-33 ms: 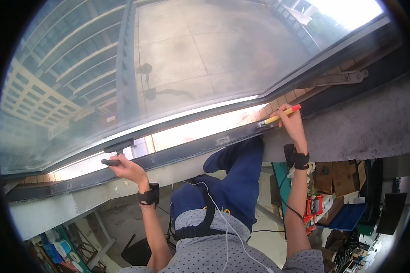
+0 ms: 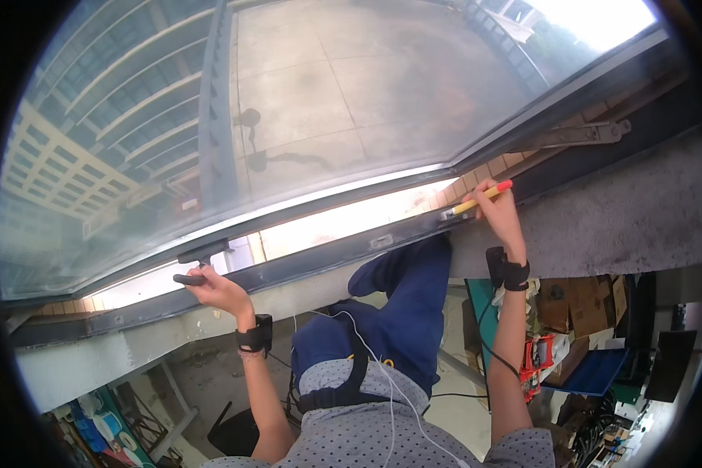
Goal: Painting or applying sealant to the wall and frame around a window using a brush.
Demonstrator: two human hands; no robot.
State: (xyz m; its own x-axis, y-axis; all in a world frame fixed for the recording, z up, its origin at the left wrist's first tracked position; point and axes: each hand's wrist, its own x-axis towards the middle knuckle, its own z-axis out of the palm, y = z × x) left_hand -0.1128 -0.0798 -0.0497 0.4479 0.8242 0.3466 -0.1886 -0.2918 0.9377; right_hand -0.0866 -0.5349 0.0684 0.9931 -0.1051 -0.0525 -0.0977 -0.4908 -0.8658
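My left hand (image 2: pixel 217 290) is closed around the dark window handle (image 2: pixel 189 278) at the lower edge of the tilted window sash. With my right hand (image 2: pixel 498 209) I pinch a small brush (image 2: pixel 485 197) with a yellow handle and red end. Its pale tip points down and left, at the dark lower window frame (image 2: pixel 327 248); whether it touches the frame I cannot tell. Above both hands leans the large glass pane (image 2: pixel 304 101), hazy and smudged. Between sash and frame runs a bright open gap.
A metal stay arm (image 2: pixel 581 135) joins sash and frame at the right. Below the frame runs a concrete sill (image 2: pixel 593 226). Cardboard boxes (image 2: pixel 573 300), red crates and a blue panel (image 2: pixel 593 371) stand at lower right. White cables (image 2: pixel 366 343) hang over my clothes.
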